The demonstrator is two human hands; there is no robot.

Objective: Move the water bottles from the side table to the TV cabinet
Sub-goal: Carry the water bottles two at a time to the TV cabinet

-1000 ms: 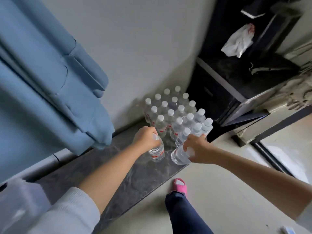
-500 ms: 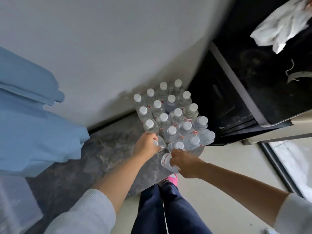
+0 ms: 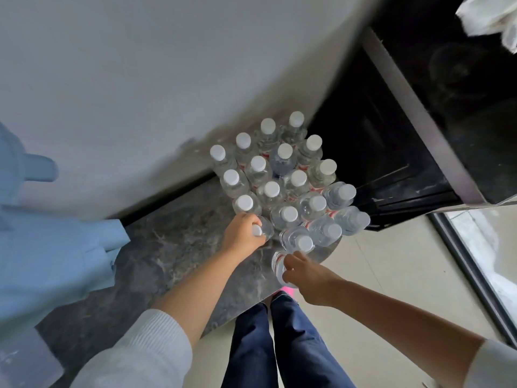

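The left hand (image 3: pixel 242 233) is curling its fingers round the neck of a bottle (image 3: pixel 264 230) standing on the slab (image 3: pixel 167 247) at the near edge of the cluster (image 3: pixel 288 180). The right hand (image 3: pixel 306 273) is gripping another bottle (image 3: pixel 278 266) just off the cluster's near corner.

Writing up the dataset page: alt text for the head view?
Seen from above, a person's left hand and right hand each grip a water bottle beside a cluster of white-capped bottles on a grey marble surface against a white wall.
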